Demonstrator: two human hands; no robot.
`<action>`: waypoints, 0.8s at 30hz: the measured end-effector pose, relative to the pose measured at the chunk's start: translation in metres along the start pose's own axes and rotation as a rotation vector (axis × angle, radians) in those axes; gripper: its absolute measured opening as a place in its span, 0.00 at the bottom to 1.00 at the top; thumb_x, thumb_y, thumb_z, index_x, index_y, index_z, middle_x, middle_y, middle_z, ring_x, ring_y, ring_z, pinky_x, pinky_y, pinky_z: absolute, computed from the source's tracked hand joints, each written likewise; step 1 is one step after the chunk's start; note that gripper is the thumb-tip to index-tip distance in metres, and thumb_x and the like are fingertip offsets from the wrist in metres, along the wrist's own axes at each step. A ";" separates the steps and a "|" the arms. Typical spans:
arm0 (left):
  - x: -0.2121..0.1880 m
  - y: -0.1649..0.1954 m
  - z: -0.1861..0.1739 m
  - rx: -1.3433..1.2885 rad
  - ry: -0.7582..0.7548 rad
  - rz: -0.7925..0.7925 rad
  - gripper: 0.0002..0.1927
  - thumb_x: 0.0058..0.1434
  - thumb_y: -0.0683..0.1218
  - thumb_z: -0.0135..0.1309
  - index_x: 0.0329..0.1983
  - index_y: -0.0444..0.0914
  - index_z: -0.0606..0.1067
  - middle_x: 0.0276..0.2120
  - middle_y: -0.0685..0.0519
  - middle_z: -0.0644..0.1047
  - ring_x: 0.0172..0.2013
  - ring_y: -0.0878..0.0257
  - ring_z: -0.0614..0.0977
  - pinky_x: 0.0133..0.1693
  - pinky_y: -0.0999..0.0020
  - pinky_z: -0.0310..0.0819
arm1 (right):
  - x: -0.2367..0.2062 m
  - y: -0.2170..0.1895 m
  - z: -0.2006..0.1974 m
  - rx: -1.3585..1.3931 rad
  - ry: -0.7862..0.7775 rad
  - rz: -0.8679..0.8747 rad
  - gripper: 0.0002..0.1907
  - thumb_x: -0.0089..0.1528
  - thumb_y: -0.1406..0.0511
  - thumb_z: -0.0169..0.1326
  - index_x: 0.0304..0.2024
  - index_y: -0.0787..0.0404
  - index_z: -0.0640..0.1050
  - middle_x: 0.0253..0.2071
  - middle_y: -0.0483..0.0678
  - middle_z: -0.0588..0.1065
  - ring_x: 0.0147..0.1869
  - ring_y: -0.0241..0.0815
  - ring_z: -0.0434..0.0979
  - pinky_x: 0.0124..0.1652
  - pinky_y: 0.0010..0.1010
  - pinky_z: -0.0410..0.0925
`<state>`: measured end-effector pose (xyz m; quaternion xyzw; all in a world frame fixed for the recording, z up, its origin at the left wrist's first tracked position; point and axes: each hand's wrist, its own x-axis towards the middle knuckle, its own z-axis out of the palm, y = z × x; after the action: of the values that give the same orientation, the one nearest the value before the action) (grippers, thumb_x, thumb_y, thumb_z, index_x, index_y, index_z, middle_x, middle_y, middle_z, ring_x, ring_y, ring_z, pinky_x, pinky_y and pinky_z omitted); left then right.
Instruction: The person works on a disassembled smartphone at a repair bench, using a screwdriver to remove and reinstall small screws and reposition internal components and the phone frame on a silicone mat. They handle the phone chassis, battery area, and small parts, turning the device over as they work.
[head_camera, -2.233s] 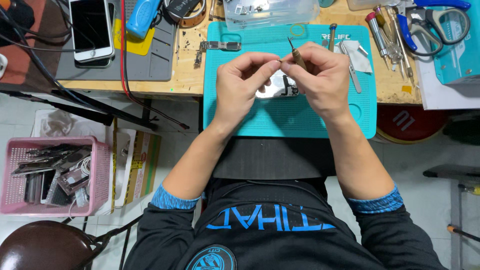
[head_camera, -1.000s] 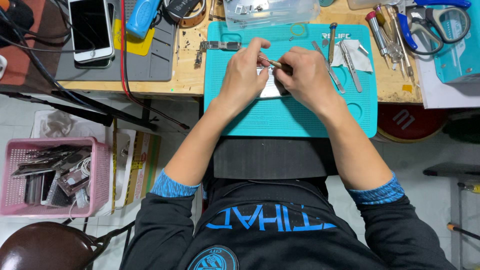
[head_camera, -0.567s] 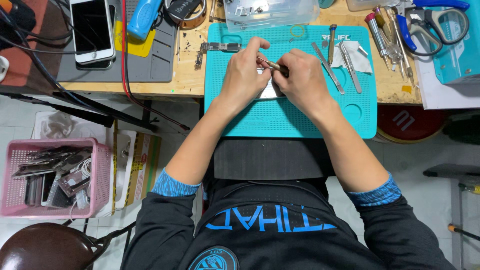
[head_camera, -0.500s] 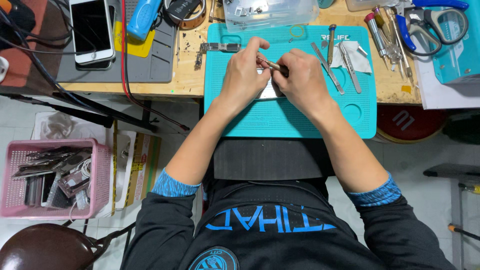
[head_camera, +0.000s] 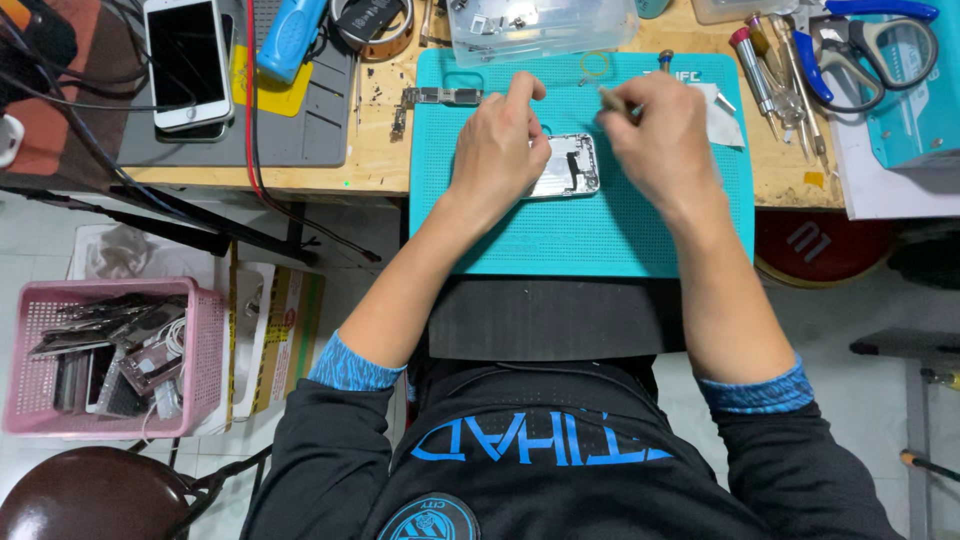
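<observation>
An opened silver phone housing (head_camera: 568, 167) lies on the teal work mat (head_camera: 580, 235). My left hand (head_camera: 497, 150) rests on its left half and pins it down, fingers curled. My right hand (head_camera: 660, 135) hovers just right of the housing and pinches a thin metal tool (head_camera: 612, 99) whose tip points up and left. A small circuit board (head_camera: 440, 96) lies at the mat's top left corner.
A clear plastic parts box (head_camera: 535, 28) stands behind the mat. Screwdrivers (head_camera: 765, 70) and scissors (head_camera: 870, 45) lie at right. White phones (head_camera: 188, 60) sit on a grey mat (head_camera: 300, 130) at left. A pink basket (head_camera: 110, 365) of phone parts stands on the floor beside a brown stool (head_camera: 90, 495).
My right hand has lifted off the housing and moved right with the thin tool. My left hand stays on the housing, which is now more uncovered.
</observation>
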<state>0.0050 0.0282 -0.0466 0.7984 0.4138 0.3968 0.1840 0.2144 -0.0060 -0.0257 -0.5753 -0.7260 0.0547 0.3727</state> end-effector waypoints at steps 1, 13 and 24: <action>0.000 0.001 0.000 0.025 0.004 0.015 0.19 0.54 0.36 0.58 0.49 0.36 0.69 0.27 0.50 0.77 0.35 0.49 0.80 0.36 0.50 0.73 | 0.002 0.004 -0.005 -0.036 0.017 -0.017 0.07 0.63 0.68 0.64 0.40 0.67 0.83 0.36 0.58 0.77 0.37 0.55 0.78 0.38 0.41 0.70; 0.013 0.002 0.003 0.156 0.057 0.148 0.10 0.57 0.39 0.60 0.42 0.36 0.74 0.37 0.45 0.80 0.41 0.43 0.79 0.42 0.49 0.73 | 0.012 0.019 -0.018 -0.167 -0.088 0.010 0.08 0.64 0.65 0.62 0.41 0.63 0.85 0.36 0.62 0.77 0.40 0.62 0.78 0.43 0.50 0.69; 0.012 0.002 -0.001 0.179 0.085 0.143 0.08 0.57 0.40 0.61 0.39 0.35 0.76 0.36 0.45 0.79 0.41 0.44 0.79 0.42 0.50 0.73 | 0.017 0.021 0.001 -0.204 -0.036 -0.051 0.07 0.64 0.66 0.62 0.40 0.64 0.85 0.37 0.64 0.77 0.43 0.63 0.78 0.44 0.51 0.69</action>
<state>0.0096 0.0362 -0.0389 0.8215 0.3972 0.4039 0.0656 0.2291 0.0161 -0.0292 -0.5907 -0.7487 -0.0187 0.3003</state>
